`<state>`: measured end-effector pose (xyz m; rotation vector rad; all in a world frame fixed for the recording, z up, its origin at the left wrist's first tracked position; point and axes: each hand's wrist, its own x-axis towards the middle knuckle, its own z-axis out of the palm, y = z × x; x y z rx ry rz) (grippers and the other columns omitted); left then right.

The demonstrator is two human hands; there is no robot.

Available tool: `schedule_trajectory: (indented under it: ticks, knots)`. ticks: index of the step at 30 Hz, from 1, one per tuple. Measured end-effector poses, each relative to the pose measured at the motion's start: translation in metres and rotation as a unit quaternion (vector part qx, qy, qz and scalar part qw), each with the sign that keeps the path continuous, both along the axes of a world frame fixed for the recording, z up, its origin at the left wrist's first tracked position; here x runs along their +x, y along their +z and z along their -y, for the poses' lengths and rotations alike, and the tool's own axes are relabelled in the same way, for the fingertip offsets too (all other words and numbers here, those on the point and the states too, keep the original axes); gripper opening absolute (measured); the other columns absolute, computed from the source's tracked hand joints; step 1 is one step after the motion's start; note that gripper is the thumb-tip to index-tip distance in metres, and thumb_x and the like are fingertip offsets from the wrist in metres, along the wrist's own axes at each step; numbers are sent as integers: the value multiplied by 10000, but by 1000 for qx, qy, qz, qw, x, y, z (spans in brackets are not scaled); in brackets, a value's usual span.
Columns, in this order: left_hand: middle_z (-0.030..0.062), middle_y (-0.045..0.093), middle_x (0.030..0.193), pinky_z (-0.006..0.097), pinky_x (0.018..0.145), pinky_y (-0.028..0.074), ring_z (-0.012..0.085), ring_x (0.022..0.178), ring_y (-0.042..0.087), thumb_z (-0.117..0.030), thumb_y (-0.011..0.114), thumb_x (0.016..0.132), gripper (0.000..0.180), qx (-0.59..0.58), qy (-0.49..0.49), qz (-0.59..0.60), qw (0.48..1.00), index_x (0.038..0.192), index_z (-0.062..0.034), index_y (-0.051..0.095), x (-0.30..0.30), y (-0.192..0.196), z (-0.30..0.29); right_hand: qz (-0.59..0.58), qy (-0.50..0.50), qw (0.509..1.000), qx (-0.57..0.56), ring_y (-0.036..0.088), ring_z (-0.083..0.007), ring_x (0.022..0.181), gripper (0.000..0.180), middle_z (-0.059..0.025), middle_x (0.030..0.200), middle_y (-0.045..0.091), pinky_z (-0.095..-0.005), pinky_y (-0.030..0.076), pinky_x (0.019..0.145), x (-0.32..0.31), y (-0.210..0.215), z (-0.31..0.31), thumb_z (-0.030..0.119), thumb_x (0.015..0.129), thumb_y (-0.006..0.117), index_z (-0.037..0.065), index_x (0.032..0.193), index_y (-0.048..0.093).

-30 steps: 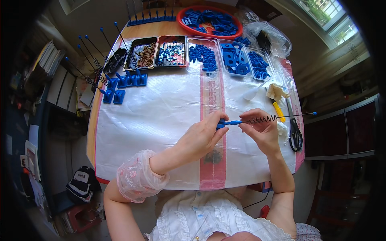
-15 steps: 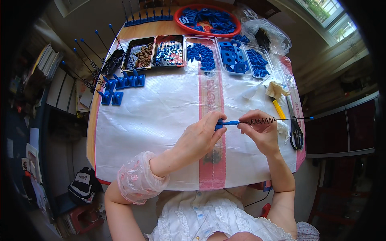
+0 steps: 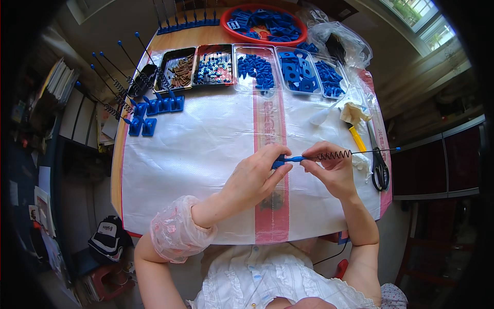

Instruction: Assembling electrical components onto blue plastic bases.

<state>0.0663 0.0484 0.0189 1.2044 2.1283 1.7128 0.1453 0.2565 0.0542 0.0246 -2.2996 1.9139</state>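
Over the middle of the white sheet, my left hand (image 3: 252, 172) pinches a small blue plastic base (image 3: 278, 161), partly hidden by the fingers. From that base a blue tapered stem (image 3: 295, 159) runs to the right. My right hand (image 3: 334, 172) grips the stem's far end, where it meets a dark coil spring (image 3: 334, 155). The spring straightens into a thin dark rod with a blue tip (image 3: 398, 149), pointing right. Both hands are closed on this one piece, held roughly level.
At the far left stand blue bases (image 3: 164, 104) with upright spring rods. Behind lie trays of brown screws (image 3: 180, 72), nuts (image 3: 213, 69) and blue parts (image 3: 256, 72), and a red basin (image 3: 303, 38). Black scissors (image 3: 380, 172) and a yellow-handled tool (image 3: 357, 139) lie to the right.
Both hands have shifted very slightly left with the spring piece. The grip of each hand looks the same.
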Motion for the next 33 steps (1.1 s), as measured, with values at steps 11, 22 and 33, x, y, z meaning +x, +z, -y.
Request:
schedule_trajectory:
  ticks: [11, 22, 33]
  knots:
    - [45, 694, 917, 244, 607, 426, 89, 701, 551, -118, 699, 960, 187, 28, -1, 107, 994, 1127, -51, 751, 0, -5, -2, -3, 18, 1000, -8, 683, -118, 849, 177, -76, 941, 710, -256, 553, 764, -1, -3, 4, -74, 865, 740, -37, 1033, 699]
    - [93, 678, 851, 316, 605, 463, 182, 661, 585, -188, 710, 949, 205, 24, 23, 101, 994, 1099, -59, 762, 3, -6, -2, 2, 25, 1000, -9, 672, -112, 832, 145, -71, 912, 708, -251, 544, 756, -2, -5, 6, -79, 864, 736, -43, 1003, 712]
    - [68, 672, 816, 283, 607, 442, 129, 680, 567, -159, 705, 966, 207, -10, 31, 106, 994, 1128, -41, 758, 6, -6, 0, 31, 12, 999, -41, 674, -135, 793, 129, -95, 900, 703, -256, 569, 685, -5, -13, 6, -100, 841, 734, -54, 959, 713]
